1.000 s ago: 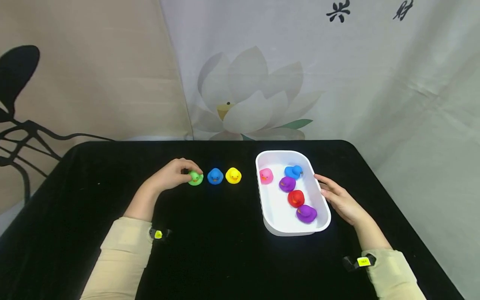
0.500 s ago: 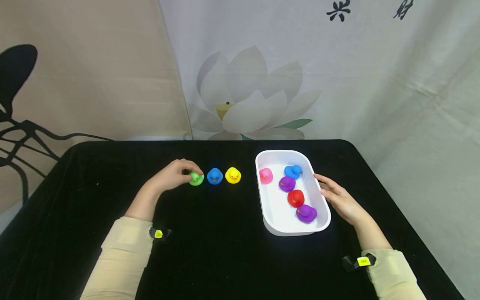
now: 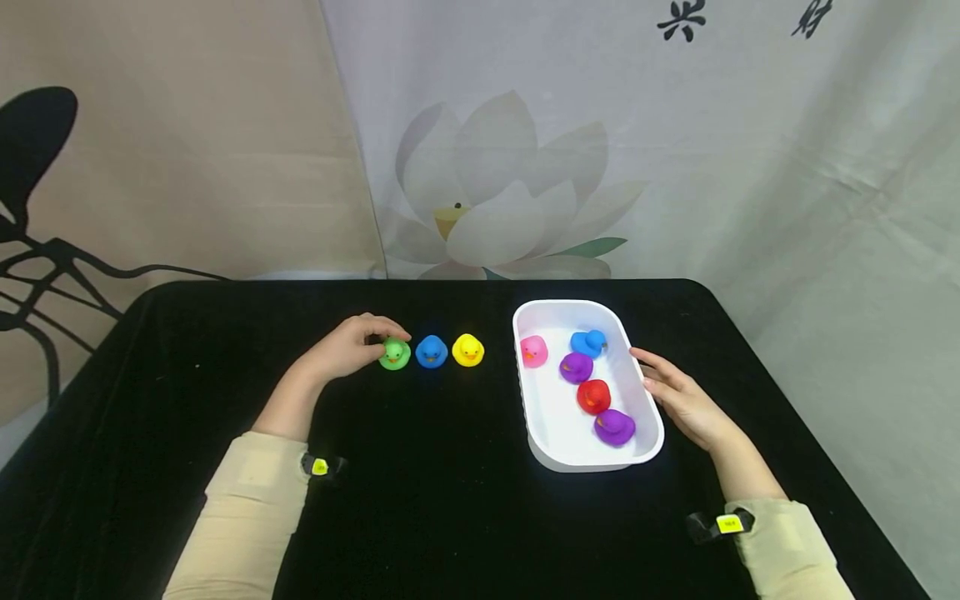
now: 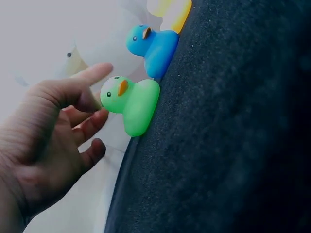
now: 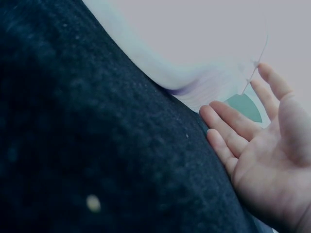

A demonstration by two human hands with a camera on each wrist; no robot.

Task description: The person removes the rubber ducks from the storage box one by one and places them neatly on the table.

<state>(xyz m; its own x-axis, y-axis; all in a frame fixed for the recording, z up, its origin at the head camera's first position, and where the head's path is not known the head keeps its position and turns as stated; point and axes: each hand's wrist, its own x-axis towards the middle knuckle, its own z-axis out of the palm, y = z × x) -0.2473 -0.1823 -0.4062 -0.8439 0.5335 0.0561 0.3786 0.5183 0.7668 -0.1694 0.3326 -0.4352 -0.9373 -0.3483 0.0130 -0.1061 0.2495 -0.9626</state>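
Note:
On the black table, a green rubber duck (image 3: 395, 354) stands at the left end of a row, beside a blue duck (image 3: 431, 352) and a yellow duck (image 3: 468, 350). My left hand (image 3: 351, 346) is at the green duck's left side. In the left wrist view its thumb lies by the duck's head and the index finger stretches past behind; whether they touch it I cannot tell. My right hand (image 3: 686, 404) has its fingers extended along the right side of a white tray (image 3: 553, 433), fingertips at the rim.
Inside the tray are a pink duck (image 3: 534, 352), a blue duck (image 3: 588, 342), two purple ducks, the upper one (image 3: 576, 367) and the lower one (image 3: 615, 427), and a red duck (image 3: 594, 397). A printed curtain (image 3: 510, 50) hangs behind the table.
The left thumb and fingers have eased off the green duck, so more of it shows. The duck stands almost where it was. The right hand and the tray have stayed still.

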